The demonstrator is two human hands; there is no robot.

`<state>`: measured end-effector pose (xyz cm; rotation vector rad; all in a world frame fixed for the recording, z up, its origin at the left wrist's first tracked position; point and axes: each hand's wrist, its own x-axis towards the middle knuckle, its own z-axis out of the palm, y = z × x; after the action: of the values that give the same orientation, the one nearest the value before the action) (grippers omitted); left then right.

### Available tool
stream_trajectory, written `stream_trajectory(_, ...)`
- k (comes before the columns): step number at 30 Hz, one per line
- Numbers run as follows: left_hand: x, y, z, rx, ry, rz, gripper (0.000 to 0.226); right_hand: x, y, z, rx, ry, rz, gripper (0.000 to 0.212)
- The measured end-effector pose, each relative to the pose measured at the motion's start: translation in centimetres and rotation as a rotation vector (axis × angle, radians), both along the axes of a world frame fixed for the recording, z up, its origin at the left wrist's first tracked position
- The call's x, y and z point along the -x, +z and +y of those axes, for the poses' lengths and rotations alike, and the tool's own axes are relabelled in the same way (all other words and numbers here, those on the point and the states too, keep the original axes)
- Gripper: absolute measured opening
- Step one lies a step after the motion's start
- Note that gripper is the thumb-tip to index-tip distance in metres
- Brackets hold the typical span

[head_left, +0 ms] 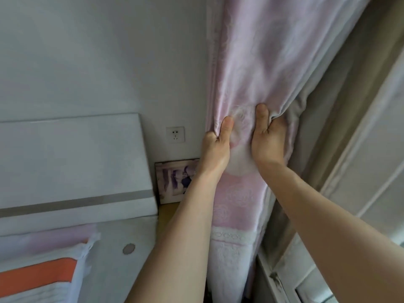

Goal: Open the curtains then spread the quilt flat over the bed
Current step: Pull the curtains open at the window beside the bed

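The glossy pink patterned curtain (244,68) is gripped by the left hand (215,147) and right hand (267,141), bunched beside the wall's corner. Its fingers are hidden in folds. Only a striped pillow (41,278) is seen on the bed (115,259).

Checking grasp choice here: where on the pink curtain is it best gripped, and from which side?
At mid-height, where the pink curtain is bunched into thick vertical folds. Come from the room side, left hand and right hand closing round both edges, as shown.
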<state>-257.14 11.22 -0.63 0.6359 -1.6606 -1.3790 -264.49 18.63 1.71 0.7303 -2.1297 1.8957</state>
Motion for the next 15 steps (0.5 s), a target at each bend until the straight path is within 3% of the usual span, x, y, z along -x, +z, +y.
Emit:
stream_trajectory(4, 4.2, -0.2, -5.4, -0.007, -0.042, -0.020, 0.046, 4.7, -0.7, -5.7, 0.001, -0.008, 0.059, 0.069)
stream_trajectory(8, 8.3, -0.4, -11.3, -0.009, -0.097, -0.074, 0.056, 9.2, -1.4, -11.4, -0.050, -0.154, 0.123, 0.058)
stream_trajectory(15, 14.8, -0.6, -20.5, -0.072, -0.173, -0.148, 0.058, 14.9, -2.1, -20.0, -0.037, -0.087, -0.013, 0.050)
